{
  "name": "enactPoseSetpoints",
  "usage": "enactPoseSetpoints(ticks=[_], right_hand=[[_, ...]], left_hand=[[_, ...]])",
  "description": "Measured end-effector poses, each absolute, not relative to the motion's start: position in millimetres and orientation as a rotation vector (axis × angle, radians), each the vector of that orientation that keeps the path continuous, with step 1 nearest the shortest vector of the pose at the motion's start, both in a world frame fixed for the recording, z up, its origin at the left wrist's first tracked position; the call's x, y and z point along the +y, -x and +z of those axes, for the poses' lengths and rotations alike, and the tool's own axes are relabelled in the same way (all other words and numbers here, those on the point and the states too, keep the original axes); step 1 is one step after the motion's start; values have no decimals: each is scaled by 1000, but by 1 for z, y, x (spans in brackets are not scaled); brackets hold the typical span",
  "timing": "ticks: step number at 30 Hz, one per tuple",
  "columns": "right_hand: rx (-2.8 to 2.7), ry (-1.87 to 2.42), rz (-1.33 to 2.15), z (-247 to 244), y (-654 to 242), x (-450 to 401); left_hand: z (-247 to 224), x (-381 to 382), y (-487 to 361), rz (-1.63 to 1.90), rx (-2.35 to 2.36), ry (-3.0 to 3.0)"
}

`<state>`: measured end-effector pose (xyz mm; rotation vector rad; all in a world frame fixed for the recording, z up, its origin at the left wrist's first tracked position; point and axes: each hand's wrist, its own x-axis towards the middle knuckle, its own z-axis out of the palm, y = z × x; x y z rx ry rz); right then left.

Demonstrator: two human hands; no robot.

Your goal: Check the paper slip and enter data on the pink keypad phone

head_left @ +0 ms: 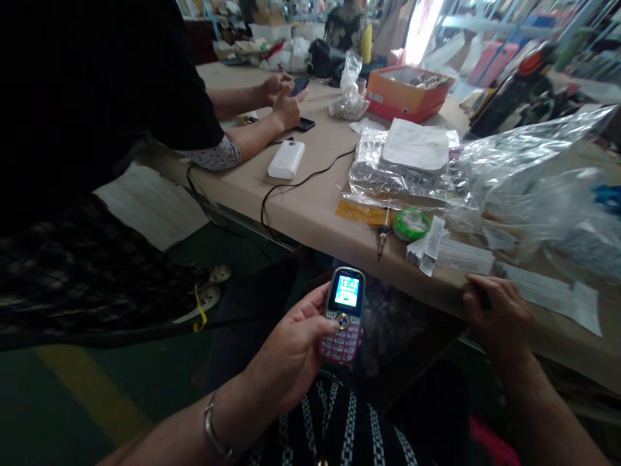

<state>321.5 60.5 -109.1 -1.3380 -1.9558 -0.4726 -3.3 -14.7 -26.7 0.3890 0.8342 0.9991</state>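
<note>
My left hand (295,343) is closed around a keypad mobile phone (345,317), with its thumb by the round centre button. The phone is upright, its small screen lit, its lower keys set in pink. At the table's front edge, my right hand (499,310) rests with curled fingers; a dark spot shows between thumb and forefinger, and I cannot make out whether it is an object. Paper strips (548,291) lie just beyond that hand. To its left are a stack of white labels (463,255), a green-rimmed roll (411,225) and a thin pointed tool (382,243).
Clear plastic bags (514,188) cover the table's right side. Behind them stands an orange box (407,94). A white power bank (286,160) and a black cable (310,175) lie on the table (320,213). At left, a person (97,97) leans there holding a dark phone (299,86).
</note>
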Motion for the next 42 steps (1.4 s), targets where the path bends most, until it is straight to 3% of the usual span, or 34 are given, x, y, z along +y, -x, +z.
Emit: enactPoseSetpoints(ticks=[42], right_hand=[[-1956, 1326, -419, -106, -318, 61]], left_hand=[[-28, -10, 1, 967, 775, -461]])
